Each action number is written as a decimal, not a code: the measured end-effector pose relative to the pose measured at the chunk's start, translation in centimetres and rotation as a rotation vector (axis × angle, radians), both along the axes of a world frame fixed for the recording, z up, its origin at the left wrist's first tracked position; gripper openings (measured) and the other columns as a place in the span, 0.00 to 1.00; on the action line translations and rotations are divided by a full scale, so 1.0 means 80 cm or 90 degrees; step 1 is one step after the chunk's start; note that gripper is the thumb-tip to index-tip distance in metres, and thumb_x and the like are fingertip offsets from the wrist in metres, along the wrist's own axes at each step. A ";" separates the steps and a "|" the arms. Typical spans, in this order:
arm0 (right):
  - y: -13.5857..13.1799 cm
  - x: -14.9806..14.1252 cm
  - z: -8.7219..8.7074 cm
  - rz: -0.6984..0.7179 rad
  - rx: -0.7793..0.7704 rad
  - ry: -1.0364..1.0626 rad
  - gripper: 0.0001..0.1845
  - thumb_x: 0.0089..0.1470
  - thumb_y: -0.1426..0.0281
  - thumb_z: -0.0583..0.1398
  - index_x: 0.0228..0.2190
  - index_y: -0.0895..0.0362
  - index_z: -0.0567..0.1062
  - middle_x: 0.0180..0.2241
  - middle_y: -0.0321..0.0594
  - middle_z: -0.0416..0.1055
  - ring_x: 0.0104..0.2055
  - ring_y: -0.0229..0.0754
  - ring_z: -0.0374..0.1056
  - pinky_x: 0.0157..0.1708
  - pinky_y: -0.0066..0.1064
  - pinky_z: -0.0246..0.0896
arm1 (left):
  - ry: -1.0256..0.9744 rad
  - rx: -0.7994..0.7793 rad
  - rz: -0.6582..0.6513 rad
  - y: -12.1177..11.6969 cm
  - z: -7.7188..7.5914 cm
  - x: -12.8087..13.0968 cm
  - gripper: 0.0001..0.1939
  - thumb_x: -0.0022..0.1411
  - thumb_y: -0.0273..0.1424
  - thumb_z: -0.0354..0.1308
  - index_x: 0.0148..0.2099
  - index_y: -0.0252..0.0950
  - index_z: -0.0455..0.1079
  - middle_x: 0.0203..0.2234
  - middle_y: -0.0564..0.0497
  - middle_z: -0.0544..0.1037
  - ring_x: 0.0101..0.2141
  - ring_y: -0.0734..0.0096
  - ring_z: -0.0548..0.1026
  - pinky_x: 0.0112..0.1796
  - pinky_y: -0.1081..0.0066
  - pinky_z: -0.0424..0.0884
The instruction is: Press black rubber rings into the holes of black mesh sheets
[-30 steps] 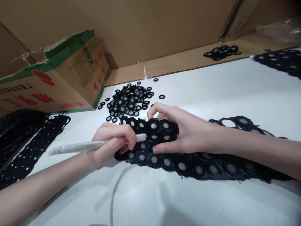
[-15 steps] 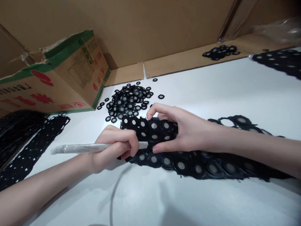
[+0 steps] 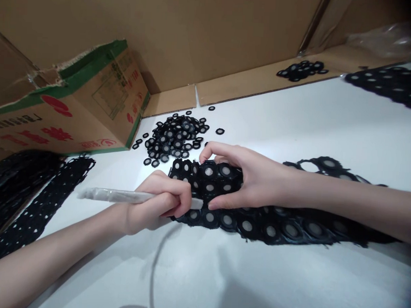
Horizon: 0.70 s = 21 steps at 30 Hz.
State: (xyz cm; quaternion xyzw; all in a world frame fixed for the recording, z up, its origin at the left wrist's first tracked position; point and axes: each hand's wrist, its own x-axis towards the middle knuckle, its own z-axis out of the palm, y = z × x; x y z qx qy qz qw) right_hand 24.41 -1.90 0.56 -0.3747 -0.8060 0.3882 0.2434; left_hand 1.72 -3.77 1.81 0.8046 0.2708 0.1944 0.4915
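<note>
A black rubber sheet [image 3: 273, 226] dotted with round grey-centred rings lies across the white table [image 3: 294, 125]. My right hand [image 3: 250, 180] grips its left end, thumb under and fingers curled over the top. My left hand [image 3: 156, 206] is closed round a white stick [image 3: 123, 196], held like a pen, its tip pressed against the sheet just below my right thumb. A heap of loose black rings [image 3: 175, 137] lies just beyond the sheet's end.
A cardboard box with green edges [image 3: 75, 109] stands at the left. Punched black sheets [image 3: 32, 197] pile up beside it. Another ring heap [image 3: 301, 69] and more ring sheets [image 3: 390, 84] lie far right. Cardboard walls [image 3: 196, 37] close the back.
My left hand and the stick have shifted slightly down and right along the sheet. My right hand has curled the sheet's end a little tighter.
</note>
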 end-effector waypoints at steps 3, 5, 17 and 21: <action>0.000 0.000 0.000 0.006 -0.008 0.000 0.30 0.36 0.59 0.69 0.41 0.51 0.66 0.35 0.35 0.68 0.38 0.45 0.64 0.38 0.37 0.60 | 0.013 0.005 -0.007 0.001 -0.001 -0.001 0.12 0.55 0.21 0.42 0.22 0.34 0.59 0.13 0.55 0.58 0.16 0.78 0.56 0.20 0.74 0.51; 0.000 0.001 -0.001 0.008 -0.011 0.001 0.30 0.36 0.59 0.69 0.41 0.51 0.66 0.35 0.35 0.68 0.38 0.45 0.64 0.39 0.38 0.60 | 0.017 0.010 -0.012 0.001 -0.001 -0.002 0.12 0.56 0.21 0.42 0.22 0.34 0.59 0.13 0.55 0.58 0.17 0.77 0.56 0.20 0.73 0.51; -0.001 0.002 0.000 0.014 -0.027 -0.037 0.30 0.39 0.58 0.67 0.44 0.50 0.63 0.41 0.38 0.67 0.45 0.49 0.63 0.45 0.42 0.59 | -0.004 0.006 0.007 -0.002 -0.002 -0.002 0.12 0.55 0.21 0.43 0.21 0.34 0.59 0.13 0.54 0.58 0.18 0.76 0.56 0.20 0.72 0.51; -0.004 0.001 0.003 0.011 -0.046 -0.058 0.30 0.40 0.58 0.66 0.44 0.50 0.62 0.41 0.39 0.67 0.46 0.50 0.63 0.45 0.43 0.60 | -0.015 -0.007 0.043 -0.004 0.000 -0.002 0.12 0.55 0.20 0.43 0.22 0.34 0.61 0.14 0.54 0.61 0.18 0.77 0.58 0.20 0.74 0.53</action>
